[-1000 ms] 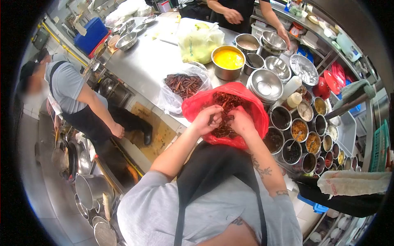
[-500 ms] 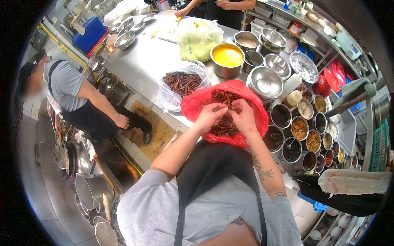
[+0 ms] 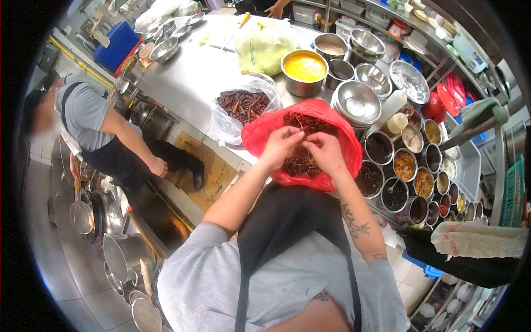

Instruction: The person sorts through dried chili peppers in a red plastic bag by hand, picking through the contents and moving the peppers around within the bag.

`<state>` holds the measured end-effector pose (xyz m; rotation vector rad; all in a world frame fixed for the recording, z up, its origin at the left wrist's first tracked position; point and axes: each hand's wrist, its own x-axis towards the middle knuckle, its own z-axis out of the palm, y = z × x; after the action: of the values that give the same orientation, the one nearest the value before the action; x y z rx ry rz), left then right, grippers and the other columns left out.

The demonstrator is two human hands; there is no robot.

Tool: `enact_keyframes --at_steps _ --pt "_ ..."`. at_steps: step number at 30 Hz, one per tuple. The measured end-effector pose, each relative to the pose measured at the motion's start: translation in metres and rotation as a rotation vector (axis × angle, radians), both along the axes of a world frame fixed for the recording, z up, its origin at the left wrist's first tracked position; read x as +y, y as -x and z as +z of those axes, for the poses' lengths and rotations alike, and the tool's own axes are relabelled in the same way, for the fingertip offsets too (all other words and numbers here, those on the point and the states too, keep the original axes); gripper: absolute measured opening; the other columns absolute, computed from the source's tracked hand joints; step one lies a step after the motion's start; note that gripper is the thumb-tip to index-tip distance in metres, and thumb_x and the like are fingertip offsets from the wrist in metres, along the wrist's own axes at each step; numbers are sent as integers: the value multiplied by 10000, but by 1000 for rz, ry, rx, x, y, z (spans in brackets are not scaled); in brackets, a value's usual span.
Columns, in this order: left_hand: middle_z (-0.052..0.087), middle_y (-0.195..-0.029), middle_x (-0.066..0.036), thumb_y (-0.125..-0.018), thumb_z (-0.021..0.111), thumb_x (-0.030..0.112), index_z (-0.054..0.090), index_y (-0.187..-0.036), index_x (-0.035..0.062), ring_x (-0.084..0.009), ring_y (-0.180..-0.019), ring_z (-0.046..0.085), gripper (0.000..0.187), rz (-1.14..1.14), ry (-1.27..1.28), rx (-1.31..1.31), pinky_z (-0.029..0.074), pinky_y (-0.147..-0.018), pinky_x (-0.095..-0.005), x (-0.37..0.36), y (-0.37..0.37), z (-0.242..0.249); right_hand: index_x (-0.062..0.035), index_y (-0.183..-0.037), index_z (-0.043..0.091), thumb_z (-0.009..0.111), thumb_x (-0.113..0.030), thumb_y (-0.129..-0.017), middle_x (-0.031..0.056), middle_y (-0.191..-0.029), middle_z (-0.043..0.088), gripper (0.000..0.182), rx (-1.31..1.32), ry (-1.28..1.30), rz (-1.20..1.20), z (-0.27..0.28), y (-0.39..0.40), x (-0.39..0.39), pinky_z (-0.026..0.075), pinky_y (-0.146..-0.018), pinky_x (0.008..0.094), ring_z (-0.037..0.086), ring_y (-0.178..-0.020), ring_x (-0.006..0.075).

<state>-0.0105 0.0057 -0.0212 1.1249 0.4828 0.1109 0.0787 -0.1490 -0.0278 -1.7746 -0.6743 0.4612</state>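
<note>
A red plastic bag [image 3: 348,138] lies open at the counter's near edge, with dark red, stringy dried pieces [image 3: 301,163] inside. Over its mouth my left hand [image 3: 283,146] and my right hand [image 3: 325,152] are close together, fingertips pinched. Whatever is between the fingers is too small to make out. Just left of the red bag, a clear plastic bag [image 3: 225,131] holds dried dark red chillies [image 3: 243,106].
A pot of yellow liquid [image 3: 304,67], stacked steel bowls [image 3: 358,103] and a pale green bag [image 3: 264,52] stand behind. Many sauce containers [image 3: 394,193] line the right. A co-worker [image 3: 91,119] stands left; another person's hand [image 3: 275,11] shows at the top.
My hands have drawn slightly apart over the red bag. The person at the top has shifted, with one hand now in view. The co-worker's pan at the left has moved.
</note>
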Motion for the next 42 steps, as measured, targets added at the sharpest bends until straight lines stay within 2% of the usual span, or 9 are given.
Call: enact_keyframes --at_steps 9,12,15,16,20,24,30,39,42 --pt "439 -627 74 -957 677 195 608 -1040 82 -16 -476 331 157 -24 157 -72 213 -431 -207 2 0 -5 4 -963 729 751 -161 -832 120 -859 732 212 -28 7 -17 8 2 -3 534 -750 324 677 -779 177" --pt "579 -712 36 -947 689 202 659 -1011 68 -46 -558 487 152 -23 -68 2 370 -491 -224 3 -2 -1 -1 -961 731 752 -164 -835 102 -852 728 208 -2 -40 -28 1 -2 -4 528 -746 311 665 -771 164" --pt "667 -808 7 -929 705 202 699 -992 24 -73 -707 593 189 -121 -757 -121 484 -645 -253 7 -3 -11 -3 -957 733 748 -171 -839 99 -854 725 206 21 -92 -64 7 -6 -6 519 -740 300 656 -765 156" --pt "716 -878 -42 -907 715 194 714 -987 -12 -105 -831 637 221 -222 -759 -14 509 -792 -287 5 0 7 -3 -956 734 746 -172 -840 101 -855 724 205 19 -73 -54 9 -9 -7 516 -739 299 654 -764 156" --pt "725 -880 -118 -877 728 199 721 -1001 -1 -127 -830 658 236 -291 -885 -92 515 -797 -314 1 -1 21 12 -933 722 722 -165 -854 111 -846 718 194 15 -19 -38 11 -10 -9 508 -729 303 649 -770 157" --pt "715 -875 -102 -878 727 195 714 -973 1 -145 -834 661 216 -334 -889 -115 510 -786 -314 -2 0 33 27 -941 693 658 -141 -910 92 -841 706 174 15 -54 22 -12 -16 -9 492 -702 297 632 -748 150" --pt "665 -850 -73 -885 718 128 690 -912 6 -164 -840 634 129 -469 -794 -299 489 -793 -319 11 -7 31 -92 -999 655 546 -226 -1025 -19 -882 646 174 894 -286 246 -10 -18 -18 467 -710 285 588 -796 98" --pt "641 -834 -34 -897 693 95 671 -896 -1 -161 -861 616 99 -589 -746 -398 479 -820 -318 26 -11 56 -105 -1027 629 535 -275 -1029 -16 -910 631 194 1142 -449 406 8 -11 -14 475 -749 295 577 -806 117" --pt "627 -841 -4 -939 652 129 646 -949 22 -118 -750 576 108 -520 -714 -375 469 -707 -276 37 -13 38 -98 -1033 638 574 -248 -1009 -7 -908 635 165 1149 -667 484 4 -11 -14 479 -743 301 583 -811 115"
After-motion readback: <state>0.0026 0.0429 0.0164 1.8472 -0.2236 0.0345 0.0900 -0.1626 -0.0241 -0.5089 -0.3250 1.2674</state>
